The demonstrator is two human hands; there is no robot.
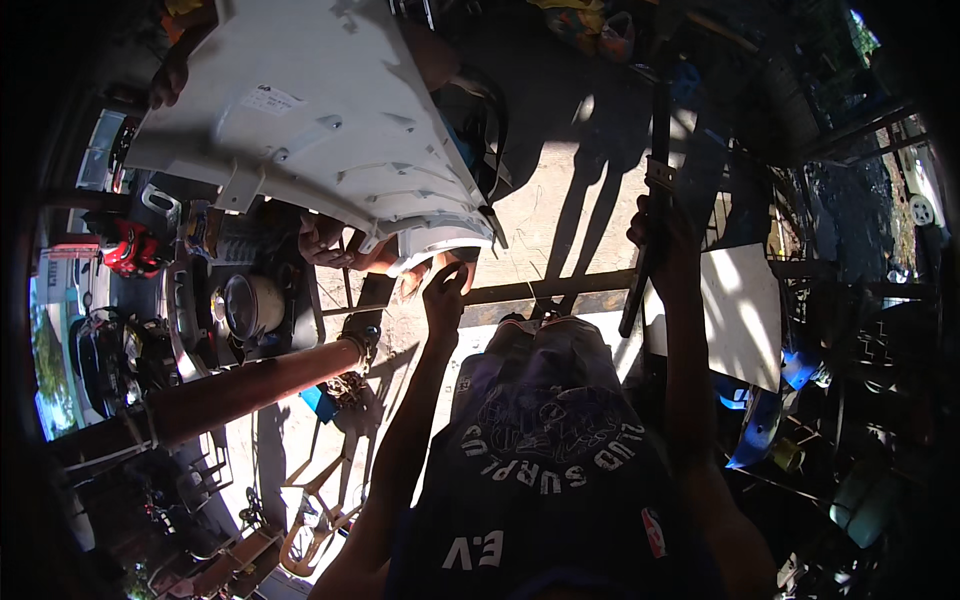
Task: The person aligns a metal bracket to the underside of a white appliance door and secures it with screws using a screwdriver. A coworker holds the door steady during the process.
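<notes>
A large white moulded plastic panel hangs tilted across the upper left. My left hand reaches up and grips its lower rim by the fingertips. My right hand is closed around a dark upright metal bar to the right of the panel. Another person's hand holds the panel from below, just left of my left hand. A further hand grips the panel's top left corner. My dark printed shirt fills the lower middle.
A bare forearm with a wristband crosses from the left. A metal pot and a red tool lie at the left. A white board and blue parts sit at the right. A wire frame rests on the sunlit concrete.
</notes>
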